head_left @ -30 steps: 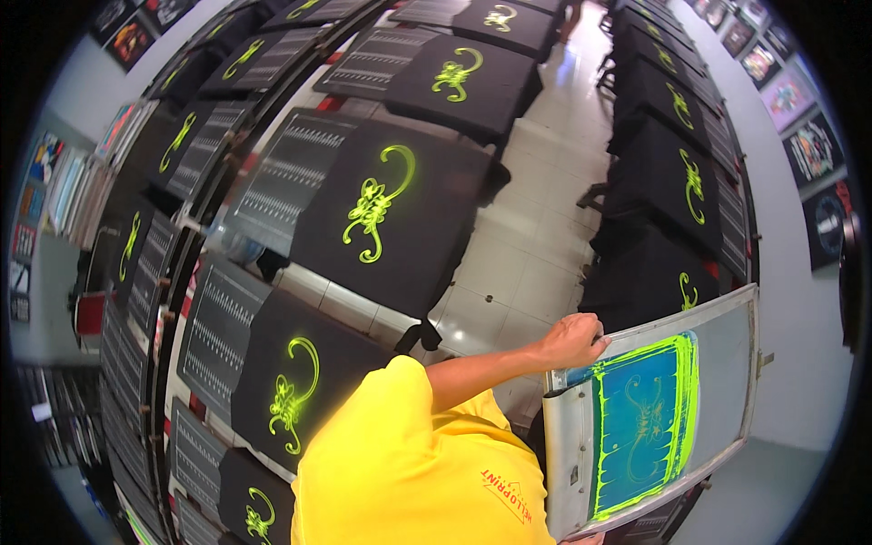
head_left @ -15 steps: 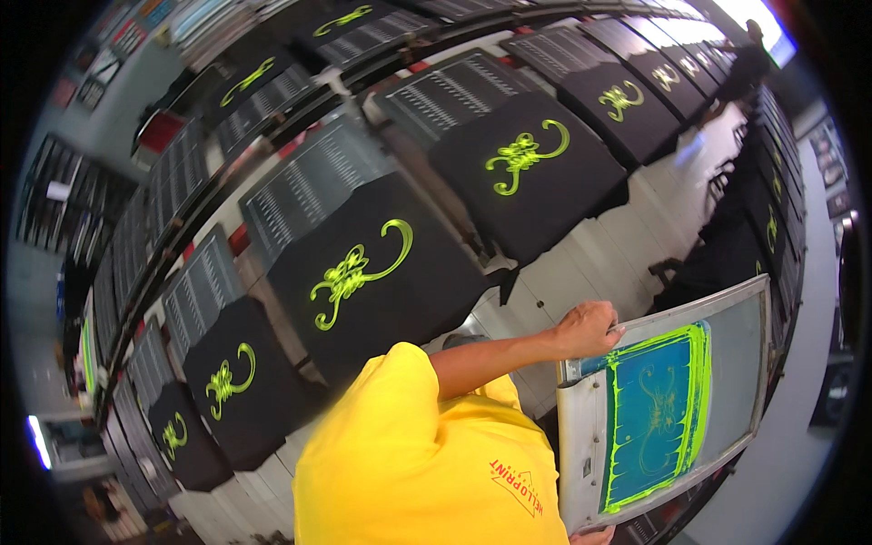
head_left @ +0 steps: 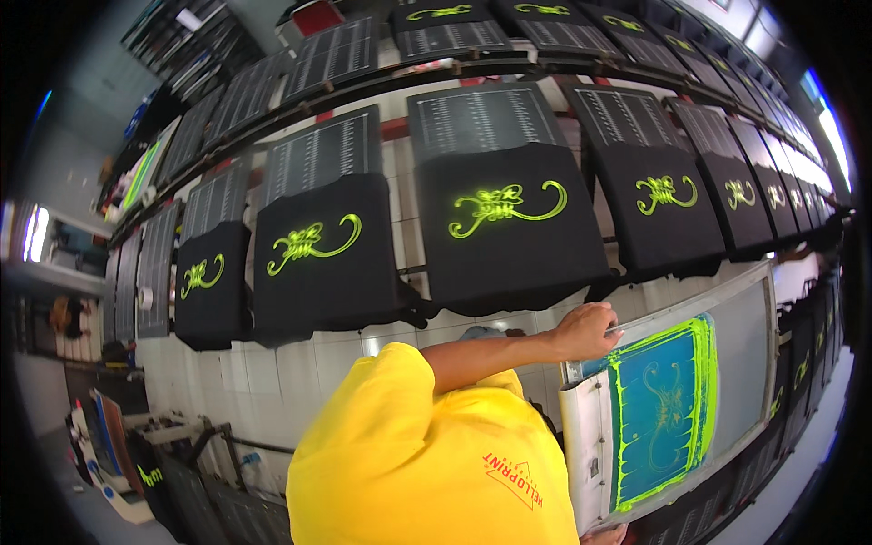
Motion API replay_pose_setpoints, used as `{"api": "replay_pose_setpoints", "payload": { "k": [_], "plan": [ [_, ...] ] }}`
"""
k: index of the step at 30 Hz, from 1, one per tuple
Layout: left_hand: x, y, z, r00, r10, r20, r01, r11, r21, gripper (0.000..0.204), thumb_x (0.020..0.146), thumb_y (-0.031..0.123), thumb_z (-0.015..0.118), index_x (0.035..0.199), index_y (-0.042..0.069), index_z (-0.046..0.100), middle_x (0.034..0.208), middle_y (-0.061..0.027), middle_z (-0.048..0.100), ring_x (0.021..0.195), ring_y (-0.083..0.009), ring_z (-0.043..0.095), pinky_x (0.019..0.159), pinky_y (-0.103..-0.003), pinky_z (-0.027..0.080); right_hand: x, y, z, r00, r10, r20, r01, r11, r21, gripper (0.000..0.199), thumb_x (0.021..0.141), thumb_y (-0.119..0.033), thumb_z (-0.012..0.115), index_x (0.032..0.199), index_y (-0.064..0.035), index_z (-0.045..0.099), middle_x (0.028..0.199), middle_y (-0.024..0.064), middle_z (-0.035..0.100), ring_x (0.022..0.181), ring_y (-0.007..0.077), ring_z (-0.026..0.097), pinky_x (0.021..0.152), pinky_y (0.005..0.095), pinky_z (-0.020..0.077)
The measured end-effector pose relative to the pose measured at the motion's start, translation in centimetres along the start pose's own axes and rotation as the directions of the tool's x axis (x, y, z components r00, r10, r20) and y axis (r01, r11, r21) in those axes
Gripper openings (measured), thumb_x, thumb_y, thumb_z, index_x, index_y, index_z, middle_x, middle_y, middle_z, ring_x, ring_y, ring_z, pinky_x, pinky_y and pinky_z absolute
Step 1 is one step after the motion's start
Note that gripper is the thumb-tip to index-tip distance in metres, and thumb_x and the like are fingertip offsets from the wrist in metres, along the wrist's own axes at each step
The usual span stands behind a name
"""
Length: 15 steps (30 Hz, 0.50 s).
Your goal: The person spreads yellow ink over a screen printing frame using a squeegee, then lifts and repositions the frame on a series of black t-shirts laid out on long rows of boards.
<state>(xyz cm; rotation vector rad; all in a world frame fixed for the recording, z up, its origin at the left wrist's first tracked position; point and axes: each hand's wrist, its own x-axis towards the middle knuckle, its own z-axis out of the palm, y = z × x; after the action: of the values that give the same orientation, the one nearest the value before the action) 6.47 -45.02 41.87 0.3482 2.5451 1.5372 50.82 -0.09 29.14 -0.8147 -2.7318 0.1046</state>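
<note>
Gripping printing screen (head_left: 672, 400), left hand (head_left: 586, 329) outstretched

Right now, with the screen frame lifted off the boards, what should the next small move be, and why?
Probably carry the screen frame further along the aisle without lowering it. The hand of the person in the yellow shirt grips its upper corner, and it hangs apart from the boards. Every black shirt in view already bears the green design, so no board here seems to need it.
</note>
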Motion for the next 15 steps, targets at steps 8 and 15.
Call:
{"api": "replay_pose_setpoints", "payload": {
  "k": [8, 15],
  "plan": [
    [-13.1, 1.3, -10.2, 0.970, -0.067, -0.232, 0.058, 0.997, -0.046, 0.029, 0.085, 0.025, 0.064, 0.092, -0.004, 0.066, 0.090, -0.0168, 0.061, 0.089, -0.0336, 0.061, 0.080, -0.041, 0.048, 2.7, 3.7, -3.6, 0.929, -0.356, 0.102, 0.345, 0.932, 0.110, 0.032, 0.096, -0.019, 0.043, 0.108, -0.0027, 0.068, 0.106, 0.0178, 0.066, 0.092, 0.0342, 0.062, 0.076, 0.0539, 0.0496],
    [-20.9, 1.2, -15.6, 0.930, -0.139, -0.342, 0.100, 0.987, -0.129, 0.028, 0.085, 0.024, 0.064, 0.091, -0.004, 0.065, 0.090, -0.0160, 0.061, 0.087, -0.0337, 0.061, 0.078, -0.042, 0.048, 4.0, -1.3, -9.0, 0.859, -0.487, 0.156, 0.465, 0.871, 0.157, 0.035, 0.094, -0.027, 0.047, 0.111, -0.0047, 0.068, 0.111, 0.0161, 0.066, 0.099, 0.0299, 0.062, 0.084, 0.0445, 0.0497]
  ]
}}
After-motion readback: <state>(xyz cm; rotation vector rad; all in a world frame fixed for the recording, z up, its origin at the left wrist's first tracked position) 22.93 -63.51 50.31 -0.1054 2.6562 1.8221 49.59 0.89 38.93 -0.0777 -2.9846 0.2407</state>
